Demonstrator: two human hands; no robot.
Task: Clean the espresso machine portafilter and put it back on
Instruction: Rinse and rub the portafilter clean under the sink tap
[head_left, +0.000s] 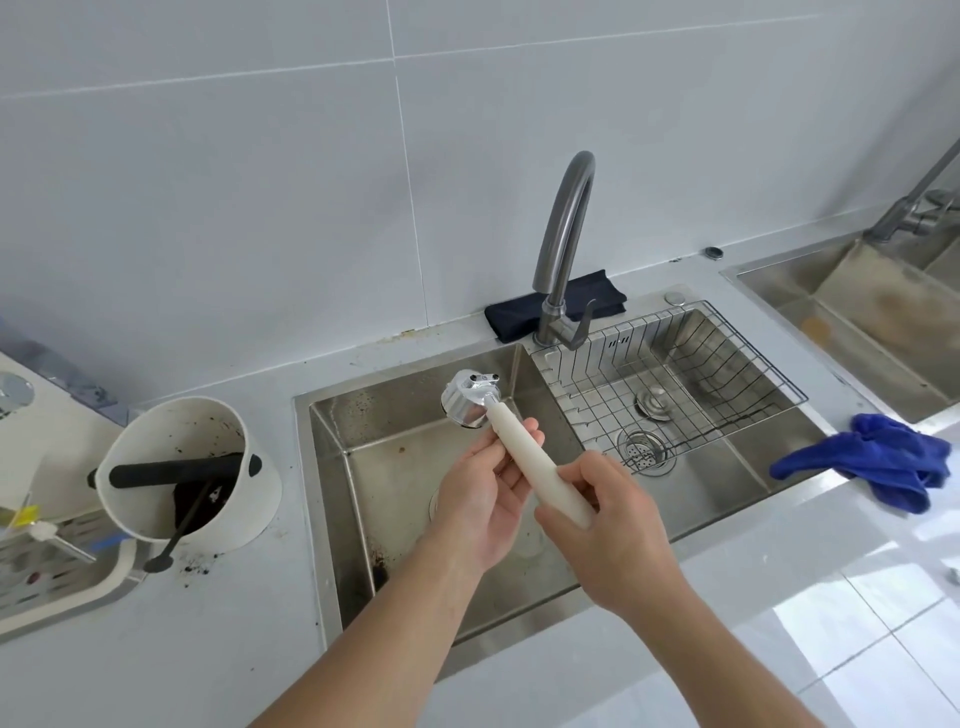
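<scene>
The portafilter (470, 399) has a shiny metal head and a long cream handle; it hangs over the left basin of the steel sink (332, 415), spouts facing up, head pointing away from me. My right hand (602, 525) is closed around the near end of the handle. My left hand (483, 488) cups the handle's middle from below, fingers loosely curled on it. The grey faucet (563, 244) arches behind, its spout turned left; no water shows. A corner of the white espresso machine (31, 415) sits at the far left.
A white knock box (192, 467) with a black bar and coffee grounds stands left of the sink; a black brush leans in it. A wire rack (675, 379) fills the right basin. A blue cloth (878, 457) lies on the right counter. A dark cloth (556, 301) sits behind the faucet.
</scene>
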